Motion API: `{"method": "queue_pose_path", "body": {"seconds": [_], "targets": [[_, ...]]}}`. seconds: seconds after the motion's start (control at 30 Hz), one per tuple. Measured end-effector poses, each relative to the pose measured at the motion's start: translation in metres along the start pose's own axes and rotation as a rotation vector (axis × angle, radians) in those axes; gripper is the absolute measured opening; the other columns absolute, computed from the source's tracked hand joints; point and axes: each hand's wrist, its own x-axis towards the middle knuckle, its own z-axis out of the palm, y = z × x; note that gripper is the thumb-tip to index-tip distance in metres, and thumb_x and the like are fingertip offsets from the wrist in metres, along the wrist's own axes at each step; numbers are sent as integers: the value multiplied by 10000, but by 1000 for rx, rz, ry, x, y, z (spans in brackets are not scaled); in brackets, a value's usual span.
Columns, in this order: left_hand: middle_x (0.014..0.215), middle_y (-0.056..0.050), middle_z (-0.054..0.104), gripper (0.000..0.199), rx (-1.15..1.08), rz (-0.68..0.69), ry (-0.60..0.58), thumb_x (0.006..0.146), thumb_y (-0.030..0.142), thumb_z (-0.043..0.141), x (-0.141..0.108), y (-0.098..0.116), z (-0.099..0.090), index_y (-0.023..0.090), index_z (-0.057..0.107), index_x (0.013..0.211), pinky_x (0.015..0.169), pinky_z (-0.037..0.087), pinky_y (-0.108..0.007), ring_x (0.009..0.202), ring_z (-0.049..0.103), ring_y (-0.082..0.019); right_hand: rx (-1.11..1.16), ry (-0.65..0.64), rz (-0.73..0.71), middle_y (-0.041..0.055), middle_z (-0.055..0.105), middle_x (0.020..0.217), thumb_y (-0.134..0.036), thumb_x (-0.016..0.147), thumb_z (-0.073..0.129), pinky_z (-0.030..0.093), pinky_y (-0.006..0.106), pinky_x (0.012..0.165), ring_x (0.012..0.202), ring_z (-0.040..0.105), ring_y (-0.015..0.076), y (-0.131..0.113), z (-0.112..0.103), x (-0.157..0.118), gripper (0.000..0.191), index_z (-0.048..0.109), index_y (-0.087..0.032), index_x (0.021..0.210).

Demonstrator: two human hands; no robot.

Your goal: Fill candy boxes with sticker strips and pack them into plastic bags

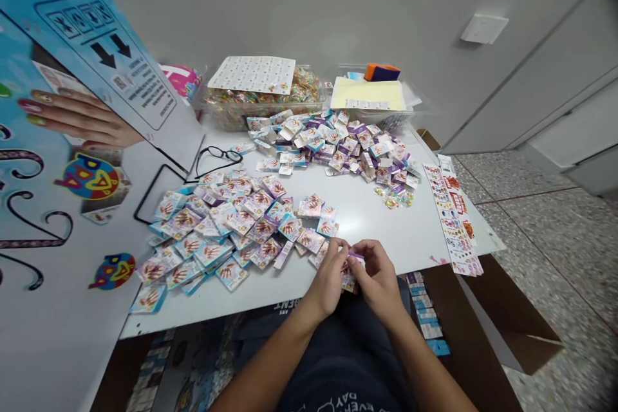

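Box (347, 282), small, printed and purple-edged, is grasped by the fingers of both the left hand (328, 280) and the right hand (379, 273), at the near edge of the white table (405, 238); its print is too small to be read. Well to the left of the left hand, a blue and white display panel (96, 122) is marked with two black arrows, a pictured hand with painted nails and a round logo (91, 180) in coloured capitals, the first apparently P. "DAY" can be read on the dark shirt (333, 367) below the hands. Beside the left hand, a heap of printed boxes (226, 228) is spread, with black-framed glasses (219, 153) behind it. Beyond both hands, a second heap of boxes (338, 141), some with raised flaps, is piled before two clear tubs. The left tub (232, 117) is filled with multicoloured packets and partly covered by a printed sheet (253, 74); by the right tub (386, 121), yellow paper (367, 93) and an orange and dark-blue block (382, 72) are borne. To the right of the right hand, sticker sheets (454, 225) are laid; below them, rows of small boxes (427, 312) are contained in a brown carton (476, 341).
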Motion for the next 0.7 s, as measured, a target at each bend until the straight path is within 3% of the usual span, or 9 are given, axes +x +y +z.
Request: {"method": "queue_pose_path", "body": {"seconds": [0.13,0.23,0.3,0.4,0.5,0.6,0.7], "targets": [[938,-7,529,245,239,158,22,1032,442,382,-5,3,1,229,501,1023,798,445,-281,877,535,-168,244,42,234,-2,602,796,-434,813,789,438,241,450,604,532,133,-6,8,0,253,671,-213,850],[925,-8,533,253,270,192,25,1046,415,339,-6,4,1,230,502,991,844,427,-299,902,534,-181,295,121,226,-4,603,791,-363,781,823,459,247,507,650,559,137,-8,17,-2,215,676,-206,766],[927,-16,542,263,254,211,42,1039,410,342,-4,4,0,225,511,957,858,426,-304,919,534,-189,226,171,140,6,636,805,-309,811,796,500,279,615,721,603,157,-7,22,-5,153,691,-209,762],[914,-24,558,246,171,183,51,999,409,390,-2,2,-6,218,534,944,795,448,-294,881,541,-191,-20,178,-121,42,705,904,-233,886,713,515,364,804,891,645,206,-7,25,-9,45,739,-231,848],[854,-10,553,200,45,98,13,939,407,465,-2,2,-12,220,535,944,650,436,-254,749,522,-164,-214,58,-335,66,723,1037,-167,928,649,507,403,857,981,631,222,-9,19,-10,159,758,-261,994],[796,19,520,140,-46,45,-35,904,365,501,-6,4,-15,226,503,921,550,379,-207,640,462,-122,-243,-90,-357,73,709,1066,-169,942,635,513,410,860,999,627,227,-10,10,-10,151,733,-258,1015],[786,33,509,165,-67,32,-100,951,392,488,-12,6,-11,236,494,1005,492,350,-178,593,448,-100,-161,-74,-240,56,671,936,-236,957,632,530,370,799,902,629,205,-9,4,-8,47,679,-230,955]]}}
